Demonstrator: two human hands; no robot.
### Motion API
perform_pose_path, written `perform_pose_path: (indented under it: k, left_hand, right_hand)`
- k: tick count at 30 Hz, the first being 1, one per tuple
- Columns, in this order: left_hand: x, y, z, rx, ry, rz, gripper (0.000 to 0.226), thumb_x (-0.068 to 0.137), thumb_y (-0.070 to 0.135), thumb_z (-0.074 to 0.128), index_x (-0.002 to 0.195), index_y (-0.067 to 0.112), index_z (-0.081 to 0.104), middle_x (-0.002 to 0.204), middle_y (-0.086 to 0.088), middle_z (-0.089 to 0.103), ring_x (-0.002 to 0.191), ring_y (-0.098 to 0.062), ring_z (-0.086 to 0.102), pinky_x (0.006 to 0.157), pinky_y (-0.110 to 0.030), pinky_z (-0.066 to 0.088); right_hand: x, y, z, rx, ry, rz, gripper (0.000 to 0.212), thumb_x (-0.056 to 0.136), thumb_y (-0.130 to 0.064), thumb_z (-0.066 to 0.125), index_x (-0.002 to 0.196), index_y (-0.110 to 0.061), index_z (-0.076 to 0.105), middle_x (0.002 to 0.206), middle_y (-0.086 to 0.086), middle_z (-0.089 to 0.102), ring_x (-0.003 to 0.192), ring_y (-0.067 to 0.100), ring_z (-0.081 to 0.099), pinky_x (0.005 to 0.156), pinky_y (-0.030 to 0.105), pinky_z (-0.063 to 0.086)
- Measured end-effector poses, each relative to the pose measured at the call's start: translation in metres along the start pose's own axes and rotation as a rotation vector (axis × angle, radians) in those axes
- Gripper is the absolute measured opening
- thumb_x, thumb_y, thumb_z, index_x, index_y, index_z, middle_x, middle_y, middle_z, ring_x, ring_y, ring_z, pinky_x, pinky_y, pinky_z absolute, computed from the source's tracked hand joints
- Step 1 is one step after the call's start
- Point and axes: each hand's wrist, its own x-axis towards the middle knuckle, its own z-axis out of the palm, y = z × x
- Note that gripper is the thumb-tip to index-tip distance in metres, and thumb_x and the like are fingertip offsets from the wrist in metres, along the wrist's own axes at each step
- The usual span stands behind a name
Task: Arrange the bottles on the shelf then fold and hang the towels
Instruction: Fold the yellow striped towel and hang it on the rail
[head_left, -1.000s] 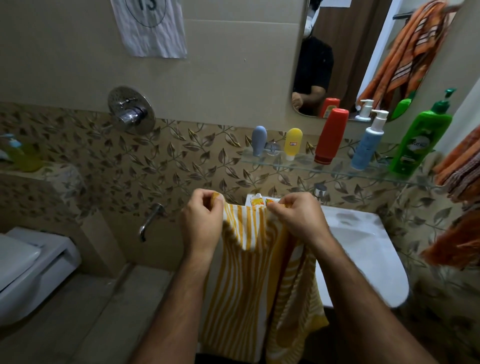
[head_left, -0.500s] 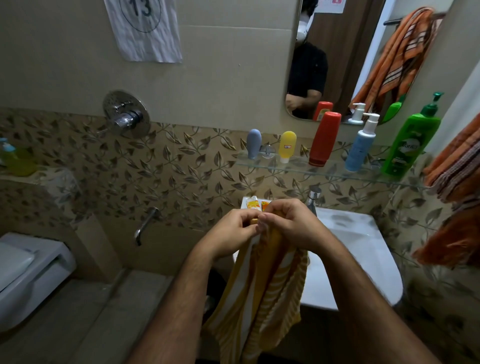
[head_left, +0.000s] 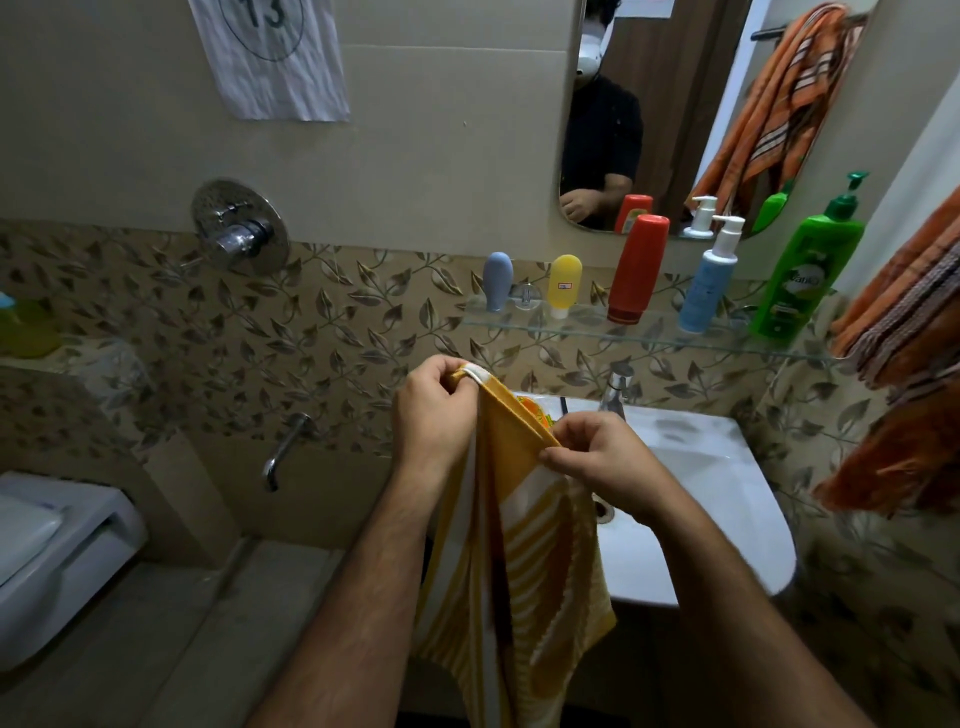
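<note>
A yellow and white striped towel (head_left: 524, 561) hangs folded lengthwise in front of the sink. My left hand (head_left: 434, 415) grips its top corner, higher up. My right hand (head_left: 597, 462) pinches the top edge a little lower and to the right. On the glass shelf (head_left: 571, 325) stand a small blue-grey bottle (head_left: 497, 280), a small yellow bottle (head_left: 564, 285), a red bottle (head_left: 638, 267), a light blue pump bottle (head_left: 710, 278) and a green pump bottle (head_left: 808, 275). Orange striped towels (head_left: 904, 332) hang at the right edge.
A white sink (head_left: 717, 499) with a tap (head_left: 615, 389) sits below the shelf. A mirror (head_left: 675, 104) is above it. A toilet (head_left: 47, 556) stands at the left, with a wall valve (head_left: 240, 234) and a spout (head_left: 285, 447) between.
My hands came together with the towel's top corners, folding it in half. They have now parted again along the top edge, the left one higher.
</note>
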Motion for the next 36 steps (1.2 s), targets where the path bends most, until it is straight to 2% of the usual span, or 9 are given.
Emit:
perform_pose_path:
  k: [4, 8, 10, 12, 15, 20, 25, 28, 36]
  left_hand:
    - [-0.002, 0.018, -0.002, -0.02, 0.054, 0.025, 0.008, 0.085, 0.02, 0.063, 0.084, 0.027, 0.066, 0.077, 0.009, 0.068, 0.078, -0.013, 0.065, 0.068, -0.029, 0.054]
    - [-0.005, 0.035, -0.006, -0.026, 0.08, 0.05, 0.009, 0.085, 0.021, 0.063, 0.079, 0.027, 0.064, 0.072, 0.008, 0.066, 0.07, -0.01, 0.062, 0.06, -0.025, 0.048]
    - [-0.004, 0.039, -0.007, -0.026, 0.071, 0.066, 0.005, 0.086, 0.022, 0.062, 0.083, 0.023, 0.067, 0.075, 0.007, 0.067, 0.074, -0.011, 0.065, 0.065, -0.031, 0.056]
    - [-0.004, 0.043, -0.009, -0.022, 0.079, 0.08, 0.005, 0.085, 0.023, 0.063, 0.085, 0.023, 0.067, 0.076, 0.007, 0.068, 0.076, -0.013, 0.067, 0.07, -0.04, 0.059]
    - [-0.001, 0.049, -0.008, -0.01, 0.096, 0.101, 0.005, 0.084, 0.023, 0.062, 0.083, 0.024, 0.067, 0.075, 0.007, 0.067, 0.075, -0.013, 0.066, 0.071, -0.042, 0.059]
    - [0.0, 0.055, -0.008, 0.03, 0.12, 0.131, 0.005, 0.085, 0.023, 0.063, 0.087, 0.023, 0.067, 0.076, 0.008, 0.066, 0.074, -0.012, 0.063, 0.069, -0.037, 0.058]
    - [0.0, 0.057, -0.008, 0.048, 0.121, 0.129, 0.005, 0.088, 0.023, 0.062, 0.09, 0.022, 0.066, 0.079, 0.008, 0.065, 0.077, -0.011, 0.064, 0.064, -0.029, 0.055]
    - [0.004, 0.056, -0.009, 0.054, 0.134, 0.12, 0.003, 0.087, 0.024, 0.063, 0.088, 0.023, 0.065, 0.079, 0.008, 0.065, 0.077, -0.011, 0.064, 0.066, -0.032, 0.056]
    - [0.008, 0.056, -0.003, 0.026, 0.188, 0.061, 0.004, 0.082, 0.023, 0.064, 0.082, 0.021, 0.067, 0.074, 0.007, 0.066, 0.072, -0.013, 0.063, 0.066, -0.033, 0.055]
  right_hand:
    - [-0.002, 0.022, 0.02, -0.269, 0.187, -0.109, 0.014, 0.076, -0.011, 0.063, 0.067, -0.02, 0.056, 0.057, -0.011, 0.053, 0.054, 0.006, 0.047, 0.055, 0.031, 0.042]
    - [-0.008, 0.028, 0.038, 0.093, 0.239, -0.144, 0.016, 0.082, -0.007, 0.056, 0.083, -0.022, 0.055, 0.077, 0.001, 0.069, 0.072, 0.017, 0.064, 0.069, 0.037, 0.055]
    - [-0.01, 0.025, 0.043, 0.266, 0.231, -0.158, 0.022, 0.089, -0.004, 0.059, 0.095, -0.022, 0.049, 0.089, 0.006, 0.07, 0.087, 0.022, 0.068, 0.084, 0.043, 0.057]
    - [-0.011, 0.022, 0.047, 0.238, 0.241, -0.226, 0.019, 0.091, -0.019, 0.065, 0.098, -0.027, 0.05, 0.094, -0.002, 0.067, 0.091, 0.018, 0.067, 0.084, 0.042, 0.057]
    - [-0.01, 0.017, 0.054, 0.103, 0.332, -0.349, 0.013, 0.088, -0.03, 0.067, 0.097, -0.026, 0.059, 0.097, -0.009, 0.063, 0.095, 0.011, 0.062, 0.081, 0.029, 0.053]
    - [-0.005, 0.008, 0.063, -0.064, 0.431, -0.357, 0.017, 0.084, -0.018, 0.075, 0.095, -0.025, 0.064, 0.093, -0.013, 0.066, 0.09, -0.003, 0.06, 0.073, 0.005, 0.042]
    - [0.0, 0.006, 0.068, -0.152, 0.539, -0.24, 0.024, 0.084, -0.023, 0.073, 0.092, -0.028, 0.05, 0.082, -0.013, 0.065, 0.078, 0.003, 0.064, 0.067, 0.026, 0.055]
    - [0.001, 0.008, 0.064, -0.233, 0.6, -0.243, 0.024, 0.084, -0.016, 0.066, 0.087, -0.026, 0.044, 0.071, -0.007, 0.056, 0.063, 0.011, 0.055, 0.057, 0.035, 0.051]
    - [-0.008, 0.02, 0.068, -0.341, 0.569, -0.531, 0.013, 0.084, -0.016, 0.061, 0.094, -0.016, 0.069, 0.086, -0.002, 0.058, 0.072, 0.014, 0.056, 0.057, 0.035, 0.053]
